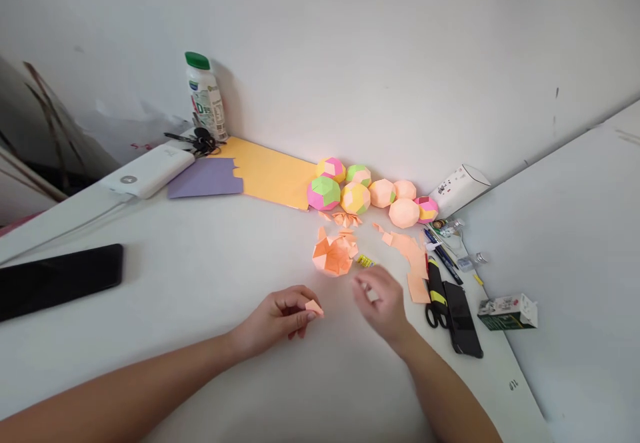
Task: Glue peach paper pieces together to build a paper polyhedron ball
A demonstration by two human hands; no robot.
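Note:
My left hand (pixel 280 320) pinches a small peach paper piece (pixel 314 307) between thumb and fingers, just above the table. To its right, my right hand (pixel 383 300) is curled with thumb and fingertips drawn together; anything in them is too small to make out. Between and beyond both hands sits a half-built peach paper ball (pixel 333 256), its hollow side facing up and folded flaps standing at the rim. A yellow printed strip (pixel 365 261) lies beside it, close to my right fingertips. Folded peach paper pieces (pixel 347 219) lie behind the ball.
Several finished paper balls (pixel 355 198) line the wall. Peach sheet scraps (pixel 413 256), scissors (pixel 437 313), a black-and-yellow cutter (pixel 437 290), pens (pixel 444 256) and a phone (pixel 463 320) lie right. Left are yellow card (pixel 277 173), purple paper (pixel 207 178), a power bank (pixel 150 170) and a bottle (pixel 206 100).

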